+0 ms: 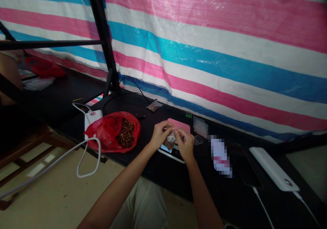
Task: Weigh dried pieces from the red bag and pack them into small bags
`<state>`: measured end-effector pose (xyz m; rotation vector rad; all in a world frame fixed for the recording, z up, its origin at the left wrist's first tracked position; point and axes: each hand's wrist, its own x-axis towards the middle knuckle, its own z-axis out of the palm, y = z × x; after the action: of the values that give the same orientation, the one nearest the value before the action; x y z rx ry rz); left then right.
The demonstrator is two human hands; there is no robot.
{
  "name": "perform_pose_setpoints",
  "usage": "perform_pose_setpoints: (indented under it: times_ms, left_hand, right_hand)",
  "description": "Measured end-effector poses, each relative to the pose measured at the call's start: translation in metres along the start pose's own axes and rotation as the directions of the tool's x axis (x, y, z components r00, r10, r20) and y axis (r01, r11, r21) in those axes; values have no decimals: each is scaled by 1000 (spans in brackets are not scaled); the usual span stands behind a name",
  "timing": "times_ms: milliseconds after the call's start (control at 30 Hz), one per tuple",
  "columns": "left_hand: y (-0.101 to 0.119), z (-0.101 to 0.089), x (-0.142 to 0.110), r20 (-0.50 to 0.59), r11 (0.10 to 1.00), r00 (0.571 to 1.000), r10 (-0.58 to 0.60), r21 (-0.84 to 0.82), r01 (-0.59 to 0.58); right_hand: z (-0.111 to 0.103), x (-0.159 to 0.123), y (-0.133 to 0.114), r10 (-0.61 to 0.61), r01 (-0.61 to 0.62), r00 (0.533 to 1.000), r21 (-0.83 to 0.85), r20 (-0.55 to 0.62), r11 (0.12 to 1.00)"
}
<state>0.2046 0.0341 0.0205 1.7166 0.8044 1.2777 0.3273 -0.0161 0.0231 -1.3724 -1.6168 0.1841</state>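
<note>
Both hands pinch the top of a small clear plastic bag [169,142] with brown contents. My left hand [161,132] is closed on its left side, and my right hand [185,143] is closed on its right side. Below the bag lies a digital scale [176,157] with a lit display, partly hidden by the bag and hands. A pink flat piece [180,124] shows just behind my fingers. To the left, an opened red plastic bag [102,137] holds many small brown pieces [126,133] that look like seeds or nuts.
Behind the scale lies a small filled bag [154,105]. On the right are flat clear bags [200,127], a round clear lid [198,140], a blurred packet [221,157], a dark phone [246,167] and a white power bank [274,168]. A white cable [98,154] loops off the table's left edge.
</note>
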Motion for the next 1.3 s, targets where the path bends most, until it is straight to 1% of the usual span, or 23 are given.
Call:
perform_pose_setpoints:
  times_ms: [100,167,333,433,533,600,667,700,733,767,800,833,867,900,933,967,1000,1067,1100,1133,1167,1233,1300]
  left_hand:
    - [-1,1,-1,-7,998,999,35,50,-35]
    - [-2,2,-1,-25,998,999,36,53,-35]
    - [-6,3,3,-55,998,997,-56,-44,54]
    - [-6,3,4,-40,993,997,-66,-96,62]
    - [-3,2,3,-31,996,998,-55,-74,52]
    - [-1,1,2,-45,998,998,-52,-45,50]
    - [1,-2,1,-78,998,995,-59,-42,56]
    - [1,-4,0,-117,997,991,-66,-55,59]
    - [2,-6,0,-186,995,980,-75,-82,60]
    - [3,-8,-1,-288,992,954,-85,-115,53]
    - [4,-10,-2,-405,989,910,-94,-145,38]
    - [4,-11,-3,-515,986,851,-100,-163,18]
    - [3,-12,-3,-602,987,792,-98,-163,-2]
    - [2,-13,-4,-656,990,750,-83,-143,-16]
    - [1,-13,-4,-680,994,731,-59,-108,-20]
    - [-2,-12,-4,-684,998,729,-35,-65,-14]
    - [-4,-11,-4,-686,1000,727,-18,-22,4]
    - [-9,-10,-3,-710,996,704,-3,60,64]
    - [-12,-10,-2,-727,991,686,-2,92,100]
    - [-15,-11,-2,-735,984,678,-3,117,131]
    - [-17,-11,-1,-729,979,684,-3,139,152]
    - [-23,-10,2,-677,967,736,-8,183,179]
    - [-31,-8,5,-607,946,794,-39,235,226]
  right_hand:
    - [2,0,-1,-4,4,1000,1,-9,1000]
    - [4,0,-1,18,-18,1000,15,-19,1000]
    - [9,0,2,100,-95,991,58,-85,994]
    - [10,-2,3,101,-93,987,67,-124,993]
    - [11,-8,4,96,-88,989,73,-116,993]
    - [12,-10,6,114,-105,988,92,-103,990]
    - [14,-6,8,144,-132,986,132,-85,982]
    - [16,-1,8,157,-145,985,155,-69,977]
    - [19,8,7,166,-155,985,176,-49,972]
    - [23,19,5,170,-162,985,197,-28,967]
    - [28,33,3,173,-167,985,214,-10,963]
    - [34,50,0,176,-173,984,223,6,959]
    - [42,67,-3,179,-177,984,228,13,957]
    - [52,86,-5,190,-192,981,207,31,959]
    - [61,103,-6,207,-215,976,159,63,964]
    - [71,118,-7,228,-235,969,70,95,970]
    - [78,131,-6,245,-240,961,-54,126,969]
    - [85,147,1,265,-248,959,-156,105,956]
    - [82,150,6,273,-251,959,-208,82,945]
    - [75,151,13,280,-258,959,-251,52,933]
    - [63,148,20,287,-267,958,-301,25,916]
    - [29,138,36,305,-280,952,-396,0,874]
    - [-12,122,51,328,-270,944,-472,43,839]
